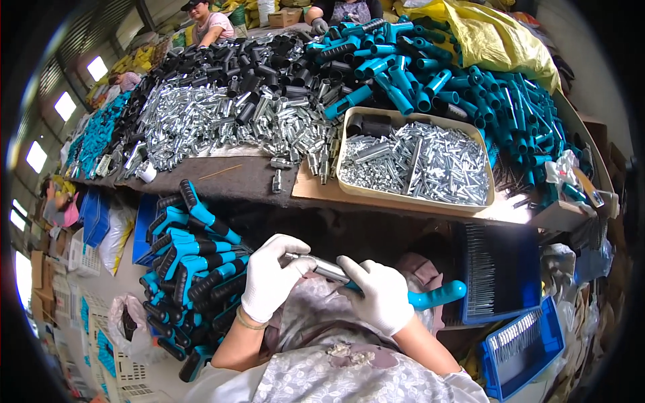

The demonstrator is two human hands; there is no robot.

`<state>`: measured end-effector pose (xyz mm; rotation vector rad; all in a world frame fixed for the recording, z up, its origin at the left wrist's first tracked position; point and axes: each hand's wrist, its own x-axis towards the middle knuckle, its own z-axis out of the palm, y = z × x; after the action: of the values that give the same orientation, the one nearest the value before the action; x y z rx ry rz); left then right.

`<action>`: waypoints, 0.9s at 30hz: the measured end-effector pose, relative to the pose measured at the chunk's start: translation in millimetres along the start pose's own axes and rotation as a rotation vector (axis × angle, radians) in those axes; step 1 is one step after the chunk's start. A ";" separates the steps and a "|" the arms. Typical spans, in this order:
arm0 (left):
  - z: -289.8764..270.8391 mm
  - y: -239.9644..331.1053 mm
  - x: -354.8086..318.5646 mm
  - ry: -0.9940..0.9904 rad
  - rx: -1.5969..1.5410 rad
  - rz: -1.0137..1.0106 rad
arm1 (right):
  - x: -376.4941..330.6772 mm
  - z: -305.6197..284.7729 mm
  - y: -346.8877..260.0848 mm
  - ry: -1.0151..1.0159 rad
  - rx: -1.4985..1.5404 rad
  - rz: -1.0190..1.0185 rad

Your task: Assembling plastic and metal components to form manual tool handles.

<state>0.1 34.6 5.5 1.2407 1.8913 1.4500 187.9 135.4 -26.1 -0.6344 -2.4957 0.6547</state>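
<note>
In front of my lap I hold a tool with a metal barrel and a curved teal handle (440, 295). My left hand (272, 277), in a white glove, is closed around the far left end of the metal barrel (329, 270). My right hand (377, 295), gloved too, wraps the tool where the barrel meets the handle, and the handle's rounded end sticks out to the right. What sits inside my left fingers is partly hidden. Left of my left hand lies a heap of teal-and-black handled tools (195, 262).
Across the workbench (248, 180) spread piles of metal sleeves (185, 121), black sleeves (245, 67) and teal handles (403, 80). A cream tray (494, 195) holds small metal pins. Blue bins (537, 269) with metal rods stand at right. Two people work beyond the bench.
</note>
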 end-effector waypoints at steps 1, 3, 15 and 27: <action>-0.2 -1.7 0.1 -0.007 0.002 -0.002 | -1.0 -0.1 0.8 0.024 -0.045 -0.037; -0.3 -7.2 1.4 -0.039 0.067 0.210 | -1.6 -5.0 4.4 -0.022 0.029 -0.026; -19.3 24.2 -7.4 -0.205 0.314 0.546 | -8.8 -14.5 13.0 -0.242 0.555 0.102; -22.1 15.9 2.1 -0.530 0.320 0.762 | -8.9 -24.2 12.1 -0.307 0.405 0.041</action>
<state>-12.2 25.7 28.3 2.3954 1.3609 0.9578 211.8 148.0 -16.9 -0.4590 -2.5091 1.3152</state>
